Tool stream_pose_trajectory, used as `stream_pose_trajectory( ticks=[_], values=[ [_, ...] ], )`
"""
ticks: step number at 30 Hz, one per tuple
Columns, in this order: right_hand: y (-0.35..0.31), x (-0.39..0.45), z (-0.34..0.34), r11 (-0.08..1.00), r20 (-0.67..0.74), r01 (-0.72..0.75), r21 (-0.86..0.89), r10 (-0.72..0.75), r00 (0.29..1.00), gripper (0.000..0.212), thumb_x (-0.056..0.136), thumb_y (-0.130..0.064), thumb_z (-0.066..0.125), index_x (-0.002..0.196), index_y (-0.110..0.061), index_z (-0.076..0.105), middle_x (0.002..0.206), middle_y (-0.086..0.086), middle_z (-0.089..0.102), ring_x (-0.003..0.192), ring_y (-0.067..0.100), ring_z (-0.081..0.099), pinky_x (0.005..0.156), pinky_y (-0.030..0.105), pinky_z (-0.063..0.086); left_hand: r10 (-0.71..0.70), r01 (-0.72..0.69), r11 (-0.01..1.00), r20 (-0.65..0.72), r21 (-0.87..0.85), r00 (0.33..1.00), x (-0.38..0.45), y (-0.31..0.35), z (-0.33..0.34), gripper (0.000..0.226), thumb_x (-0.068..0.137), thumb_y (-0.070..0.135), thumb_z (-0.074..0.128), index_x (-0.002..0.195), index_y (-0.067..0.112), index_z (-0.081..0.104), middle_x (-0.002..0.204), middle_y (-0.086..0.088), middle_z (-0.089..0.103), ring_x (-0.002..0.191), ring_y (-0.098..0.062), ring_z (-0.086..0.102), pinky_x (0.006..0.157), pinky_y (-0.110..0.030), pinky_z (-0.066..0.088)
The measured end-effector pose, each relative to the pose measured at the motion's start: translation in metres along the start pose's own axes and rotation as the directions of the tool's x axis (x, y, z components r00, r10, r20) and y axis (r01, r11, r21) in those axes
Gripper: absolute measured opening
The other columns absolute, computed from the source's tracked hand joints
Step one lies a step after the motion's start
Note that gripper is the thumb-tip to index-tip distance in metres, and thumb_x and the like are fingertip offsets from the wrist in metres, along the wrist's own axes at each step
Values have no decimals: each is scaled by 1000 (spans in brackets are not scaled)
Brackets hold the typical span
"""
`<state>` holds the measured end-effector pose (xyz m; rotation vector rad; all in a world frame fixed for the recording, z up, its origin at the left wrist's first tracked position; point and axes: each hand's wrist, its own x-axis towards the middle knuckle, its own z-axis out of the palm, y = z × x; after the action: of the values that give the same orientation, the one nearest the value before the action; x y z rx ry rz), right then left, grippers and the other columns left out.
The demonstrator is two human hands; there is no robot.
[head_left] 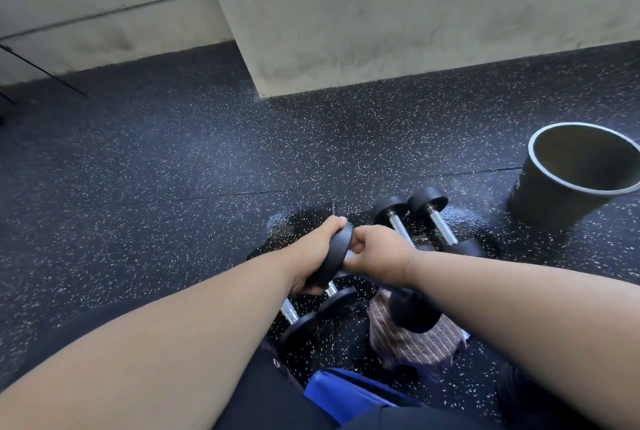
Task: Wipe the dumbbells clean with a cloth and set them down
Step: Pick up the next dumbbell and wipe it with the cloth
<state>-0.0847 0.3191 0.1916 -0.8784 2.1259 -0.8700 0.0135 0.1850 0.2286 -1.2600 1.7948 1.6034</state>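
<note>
I hold one black dumbbell (414,313) with a chrome handle just above the floor. My left hand (310,251) grips its near round head (334,254). My right hand (377,253) is curled round the handle beside that head. The dumbbell's other head hangs over a brown striped cloth (412,348) that lies crumpled on the floor; neither hand holds the cloth. Two more dumbbells (440,221) lie side by side just beyond my right hand. Another pair (304,320) lies under my left wrist, partly hidden.
A dark round bin (540,201) stands open at the right. A concrete pillar (381,31) rises straight ahead, with a wall at the back left. The speckled rubber floor (156,170) looks wet around the dumbbells. A blue object (346,391) lies by my knees.
</note>
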Motion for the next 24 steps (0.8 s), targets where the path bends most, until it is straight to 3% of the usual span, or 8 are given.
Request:
stream_pose_trajectory(
  ticks=[2,5,9,11,14,17,20,24],
  values=[
    [-6,-5,6,996,-88,20,-89,-28,996,27,77,-48,70,79,-23,63,75,-5,72,76,18,70,75,38,59,0,0,1000,-5,-2,1000,0,1,0,62,95,82,41,87,27,68,74,4,72,67,-14,65,74,-31,46],
    [-4,-8,15,999,-133,8,-36,-13,991,22,79,-44,69,72,-25,60,72,-5,70,75,19,69,73,38,58,-10,10,1000,-12,-13,1000,2,1,-1,61,95,81,42,88,27,68,72,5,71,64,-13,64,78,-32,47],
    [0,1,0,987,72,-54,153,43,996,23,82,-41,79,77,-19,73,71,-6,71,67,13,65,69,29,53,-49,49,996,0,-73,999,2,1,-2,58,94,80,47,89,26,69,70,5,70,73,-17,63,88,-37,50],
    [4,8,-11,988,174,-82,134,58,983,16,89,-35,77,79,-22,76,73,-4,71,69,10,62,73,29,50,-56,56,995,9,-81,998,2,0,-3,59,92,81,49,89,26,70,71,3,70,73,-18,61,86,-36,52],
    [5,10,-14,982,216,-105,156,70,974,18,96,-33,73,83,-22,77,78,0,72,71,13,62,76,33,51,-54,55,996,22,-65,998,4,-1,-6,61,92,82,46,88,27,71,73,3,69,72,-18,60,84,-35,53],
    [-1,2,-9,905,209,-138,402,56,976,7,100,-13,69,97,-17,74,82,2,73,64,3,67,63,18,52,-65,66,995,18,-77,998,6,-3,-6,59,91,82,47,90,27,69,74,3,66,70,-18,58,79,-33,53],
    [-1,-1,-3,761,189,-200,617,104,976,25,94,-2,73,114,-12,62,94,12,70,66,6,71,59,18,54,-82,83,991,16,-106,997,7,-5,-6,60,90,82,49,87,25,68,75,3,65,71,-18,58,79,-33,53],
    [7,1,3,900,88,-101,423,70,994,15,87,-13,82,92,-14,68,79,0,73,66,10,69,60,23,56,-67,67,993,10,-92,998,8,-6,-6,62,91,82,47,86,25,70,71,2,67,69,-18,61,77,-32,54]
  ],
)
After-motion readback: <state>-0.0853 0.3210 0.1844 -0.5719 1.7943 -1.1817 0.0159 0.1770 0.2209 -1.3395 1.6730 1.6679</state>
